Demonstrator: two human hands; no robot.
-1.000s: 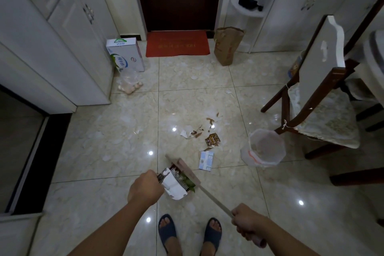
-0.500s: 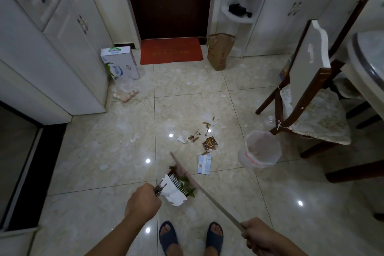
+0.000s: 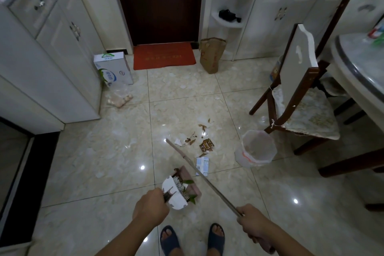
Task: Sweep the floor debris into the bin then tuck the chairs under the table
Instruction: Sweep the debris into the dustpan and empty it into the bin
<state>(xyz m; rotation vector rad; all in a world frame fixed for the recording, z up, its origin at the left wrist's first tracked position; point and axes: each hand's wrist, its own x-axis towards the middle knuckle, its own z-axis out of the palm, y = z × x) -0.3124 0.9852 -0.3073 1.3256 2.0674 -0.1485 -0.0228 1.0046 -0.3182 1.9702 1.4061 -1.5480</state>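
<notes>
Shiny tiles cover the floor (image 3: 104, 162), and bits of mess still lie on them. The left hand (image 3: 150, 211) is curled tight around the handle of a white and pink dustpan (image 3: 179, 190), which sits low near the feet and already has some green leaves (image 3: 190, 182) in it. The right hand (image 3: 252, 223) grips the long stick of the broom (image 3: 205, 178), which slants up across the dustpan toward the mess. I think the sweeping is only partly done. Dry brown leaves (image 3: 192, 140), a brown wrapper (image 3: 206, 144), a bit of white paper (image 3: 178, 141) and a small blue and white packet (image 3: 202, 165) still wait on the floor just beyond the dustpan. The bin (image 3: 257, 148) stands to the right of the mess, beside the chair (image 3: 299, 93), and I cannot tell if anything is in it. That chair is pulled out from the surface (image 3: 357, 72) at the right edge, so tucking is not done yet. The middle of the floor has lots of room for the broom. The chair legs and the bin crowd the right side.
</notes>
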